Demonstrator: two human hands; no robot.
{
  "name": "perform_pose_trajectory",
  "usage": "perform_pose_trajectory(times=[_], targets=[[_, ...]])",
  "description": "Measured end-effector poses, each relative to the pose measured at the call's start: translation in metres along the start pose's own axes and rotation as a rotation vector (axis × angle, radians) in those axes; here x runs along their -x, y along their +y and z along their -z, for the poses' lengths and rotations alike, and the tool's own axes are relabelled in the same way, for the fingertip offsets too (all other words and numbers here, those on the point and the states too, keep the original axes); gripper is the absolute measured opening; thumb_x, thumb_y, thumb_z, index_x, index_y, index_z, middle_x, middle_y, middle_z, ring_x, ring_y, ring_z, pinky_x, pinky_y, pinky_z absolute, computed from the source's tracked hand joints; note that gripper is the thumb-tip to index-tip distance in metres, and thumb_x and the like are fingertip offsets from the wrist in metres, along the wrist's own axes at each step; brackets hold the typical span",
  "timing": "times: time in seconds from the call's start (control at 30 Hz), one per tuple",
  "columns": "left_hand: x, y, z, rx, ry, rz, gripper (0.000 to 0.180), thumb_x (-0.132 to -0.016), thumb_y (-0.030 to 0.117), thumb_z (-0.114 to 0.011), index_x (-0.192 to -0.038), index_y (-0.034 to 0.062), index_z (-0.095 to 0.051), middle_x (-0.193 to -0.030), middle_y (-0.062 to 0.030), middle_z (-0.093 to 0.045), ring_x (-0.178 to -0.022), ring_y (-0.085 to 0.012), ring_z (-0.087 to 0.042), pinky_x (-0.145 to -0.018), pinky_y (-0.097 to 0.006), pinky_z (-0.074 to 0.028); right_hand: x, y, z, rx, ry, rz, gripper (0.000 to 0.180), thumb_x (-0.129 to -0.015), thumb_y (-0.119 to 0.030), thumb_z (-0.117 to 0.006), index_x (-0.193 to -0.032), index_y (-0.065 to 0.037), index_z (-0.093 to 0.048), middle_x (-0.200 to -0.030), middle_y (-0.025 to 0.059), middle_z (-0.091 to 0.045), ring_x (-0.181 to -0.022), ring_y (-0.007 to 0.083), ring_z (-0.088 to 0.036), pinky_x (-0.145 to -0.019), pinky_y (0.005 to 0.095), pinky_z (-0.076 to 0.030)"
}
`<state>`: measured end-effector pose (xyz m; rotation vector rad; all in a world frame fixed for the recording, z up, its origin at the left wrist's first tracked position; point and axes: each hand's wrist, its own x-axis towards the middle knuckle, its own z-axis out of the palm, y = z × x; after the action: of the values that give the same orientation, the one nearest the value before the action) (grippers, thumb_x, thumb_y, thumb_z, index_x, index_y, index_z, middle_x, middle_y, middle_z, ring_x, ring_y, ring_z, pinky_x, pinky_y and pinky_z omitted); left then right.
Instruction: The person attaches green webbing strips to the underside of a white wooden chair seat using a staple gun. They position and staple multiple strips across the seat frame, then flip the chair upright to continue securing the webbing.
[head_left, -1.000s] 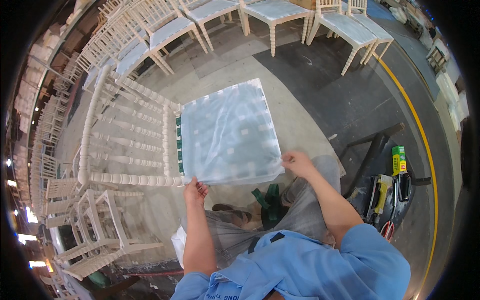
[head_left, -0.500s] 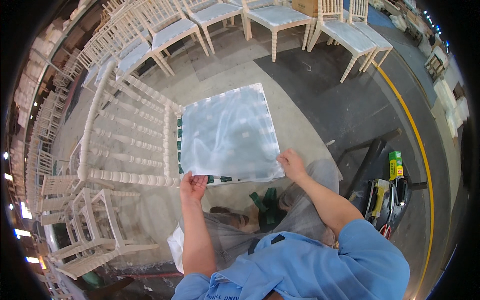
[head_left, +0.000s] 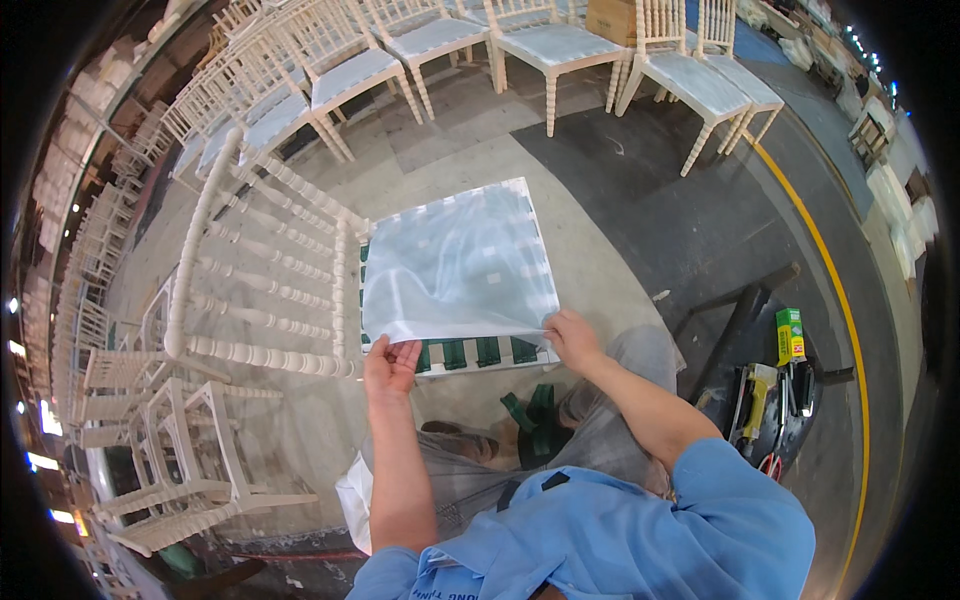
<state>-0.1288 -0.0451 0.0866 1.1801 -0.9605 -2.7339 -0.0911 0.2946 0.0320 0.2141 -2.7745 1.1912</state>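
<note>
In front of me stands a cream wooden chair (head_left: 340, 290) with a turned-spindle back on its left side. Over its seat lies a thin translucent white fabric sheet (head_left: 455, 265). Dark green webbing straps (head_left: 487, 350) show along the seat's near edge and at its left side. My left hand (head_left: 393, 366) pinches the sheet's near left corner, palm partly upward. At the near right corner, my right hand (head_left: 573, 340) is closed on the sheet's edge between thumb and fingers. The near edge is stretched between both hands.
A dark stool (head_left: 715, 400) on my right bears a green-and-yellow box (head_left: 790, 337), a yellow-handled tool (head_left: 757, 400) and scissors (head_left: 769, 466). Several cream chairs (head_left: 555, 50) line the far side. More chair frames (head_left: 190, 450) stand at left. A cardboard box (head_left: 610, 20) rests on one seat.
Both hands have drawn the sheet's near edge slightly away from me, folding it back. More of the green webbing along the seat's front now shows.
</note>
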Motion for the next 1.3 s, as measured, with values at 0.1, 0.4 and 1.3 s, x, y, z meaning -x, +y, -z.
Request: perform_pose_trajectory(times=[0.1, 0.4, 1.3], targets=[[0.001, 0.005, 0.005, -0.016, 0.001, -0.007, 0.016, -0.094, 0.012, -0.061, -0.094, -0.0022, -0.054, -0.101, -0.0182, -0.063, -0.101, -0.0348, -0.066, -0.092, -0.056, -0.057, -0.001, 0.002, 0.002, 0.023, 0.065, 0.08, 0.008, -0.085, -0.011, -0.067, -0.092, -0.01, -0.065, -0.093, 0.0104, -0.06, -0.096, 0.0333, -0.058, -0.082, 0.0424, -0.049], [-0.003, 0.015, 0.018, -0.124, 0.009, -0.019, 0.022, -0.095, 0.018, -0.062, -0.098, -0.0022, -0.053, -0.103, -0.0173, -0.06, -0.103, -0.0392, -0.064, -0.092, -0.057, -0.056, -0.001, 0.004, 0.018, 0.202, 0.048, 0.094, 0.011, -0.085, -0.019, -0.069, -0.09, -0.01, -0.066, -0.092, 0.0095, -0.061, -0.093, 0.0317, -0.06, -0.078, 0.044, -0.051], [-0.005, -0.037, 0.098, -0.871, 0.528, -0.594, 0.026, -0.095, 0.019, -0.061, -0.111, -0.0004, -0.054, -0.094, -0.0113, -0.06, -0.09, -0.0249, -0.064, -0.077, -0.039, -0.052, 0.016, -0.001, 0.018, 0.204, -0.118, 0.31, 0.009, -0.082, -0.01, -0.067, -0.09, -0.01, -0.064, -0.091, 0.0076, -0.06, -0.09, 0.0311, -0.061, -0.074, 0.043, -0.052]])
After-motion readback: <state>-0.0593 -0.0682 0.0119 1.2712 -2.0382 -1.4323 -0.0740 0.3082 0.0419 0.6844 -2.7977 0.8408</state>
